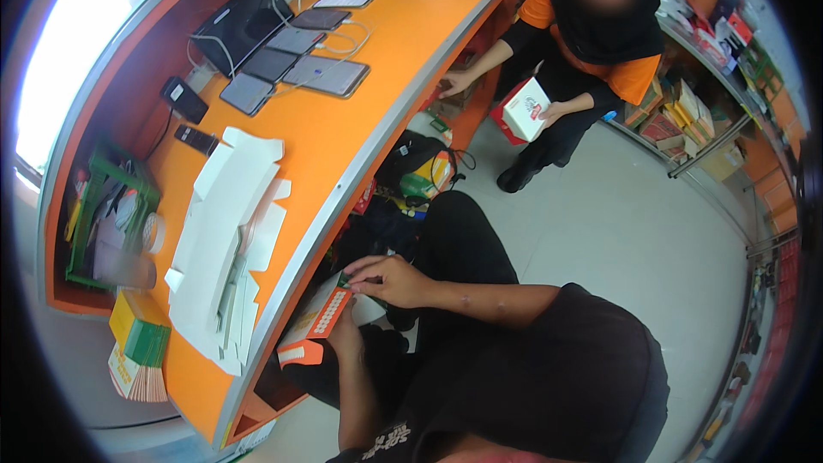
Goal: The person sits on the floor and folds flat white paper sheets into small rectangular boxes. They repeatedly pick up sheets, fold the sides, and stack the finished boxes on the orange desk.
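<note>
An orange and white folding carton (319, 321) is tilted in my lap, just below the counter's edge. My left hand (347, 331) grips it along the side, with the fingers partly hidden behind it. The fingers of my right hand (390, 281) are bent onto the carton's upper end, beside a small dark green part. At its lower end an orange flap stands out. Close by on the orange counter (300, 133) lies a stack of flat white carton blanks (227, 244).
Several phones (326, 75) with cables lie on the counter. A green basket (111, 214) and green-yellow cartons (141, 330) are at the left. A co-worker (591, 26) in orange and black sits opposite, holding a red and white box (521, 111). Bags (429, 171) sit under the counter.
</note>
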Available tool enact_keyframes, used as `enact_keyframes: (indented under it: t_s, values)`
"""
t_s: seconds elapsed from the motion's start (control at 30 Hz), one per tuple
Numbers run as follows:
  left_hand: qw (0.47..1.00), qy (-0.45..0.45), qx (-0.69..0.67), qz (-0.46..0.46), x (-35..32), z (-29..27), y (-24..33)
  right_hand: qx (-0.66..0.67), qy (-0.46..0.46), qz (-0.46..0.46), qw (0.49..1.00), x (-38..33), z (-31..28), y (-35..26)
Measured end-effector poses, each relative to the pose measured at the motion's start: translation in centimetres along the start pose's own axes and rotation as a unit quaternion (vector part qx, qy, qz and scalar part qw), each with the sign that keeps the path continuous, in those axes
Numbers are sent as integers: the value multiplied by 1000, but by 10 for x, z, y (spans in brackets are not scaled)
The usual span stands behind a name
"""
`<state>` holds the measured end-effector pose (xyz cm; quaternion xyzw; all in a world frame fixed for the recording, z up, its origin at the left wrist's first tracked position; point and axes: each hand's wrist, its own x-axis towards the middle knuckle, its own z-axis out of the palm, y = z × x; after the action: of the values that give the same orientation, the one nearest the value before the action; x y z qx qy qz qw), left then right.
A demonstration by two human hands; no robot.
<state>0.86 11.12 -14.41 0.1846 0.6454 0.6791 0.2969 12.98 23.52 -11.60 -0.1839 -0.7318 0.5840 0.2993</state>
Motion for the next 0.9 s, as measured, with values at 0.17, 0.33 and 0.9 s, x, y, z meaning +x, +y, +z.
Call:
enact_keyframes:
  t_s: [0.17,0.33,0.9]
  values:
    - [999,-28,26,38,7,-4,-8,95,9,46,994,-1,3,-4]
    - [996,-35,-74,17,-4,8,10,-43,31,-74,996,-16,15,-1]
    - [831,-236,468,187,-31,30,5,-69,-17,10,997,-9,16,13]
